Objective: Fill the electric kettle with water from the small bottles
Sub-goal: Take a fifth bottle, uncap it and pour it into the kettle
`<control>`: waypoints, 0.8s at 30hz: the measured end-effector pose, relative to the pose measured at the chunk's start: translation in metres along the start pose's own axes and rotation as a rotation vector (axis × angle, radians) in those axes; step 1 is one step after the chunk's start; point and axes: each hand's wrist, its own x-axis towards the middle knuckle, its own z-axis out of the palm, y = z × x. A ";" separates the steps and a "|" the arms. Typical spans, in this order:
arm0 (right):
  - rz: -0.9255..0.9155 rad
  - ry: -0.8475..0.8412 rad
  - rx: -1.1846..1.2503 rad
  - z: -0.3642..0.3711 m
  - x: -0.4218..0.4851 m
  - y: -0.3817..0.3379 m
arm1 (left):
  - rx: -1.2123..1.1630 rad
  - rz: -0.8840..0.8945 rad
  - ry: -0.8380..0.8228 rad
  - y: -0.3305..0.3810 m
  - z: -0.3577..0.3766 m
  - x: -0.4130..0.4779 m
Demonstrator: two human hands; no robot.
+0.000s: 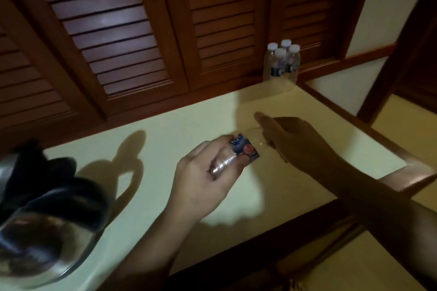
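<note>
A small clear water bottle (241, 149) with a blue label lies tilted over the pale yellow tabletop (165, 149). My left hand (205, 177) grips its lower body. My right hand (293, 139), in shadow, is closed around its neck end, and the cap is hidden under the fingers. The steel electric kettle (42, 238) with a black lid and handle stands at the near left, partly cut off by the frame. Several full bottles with white caps (282, 64) stand together at the far right corner of the table.
Dark wooden louvered doors (142, 30) rise directly behind the table. A wooden rim (354, 125) borders the table on the right and front. The kettle's shadow falls on the tabletop between the kettle and my hands.
</note>
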 end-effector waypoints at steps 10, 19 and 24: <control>-0.062 0.084 0.252 -0.088 0.102 0.084 | -0.062 -0.233 -0.303 0.009 0.116 0.117; -0.149 0.050 0.372 -0.121 0.163 0.140 | -0.137 -0.284 -0.189 -0.001 0.201 0.189; -0.021 0.026 0.474 -0.112 0.182 0.175 | -0.112 -0.313 -0.037 -0.010 0.243 0.215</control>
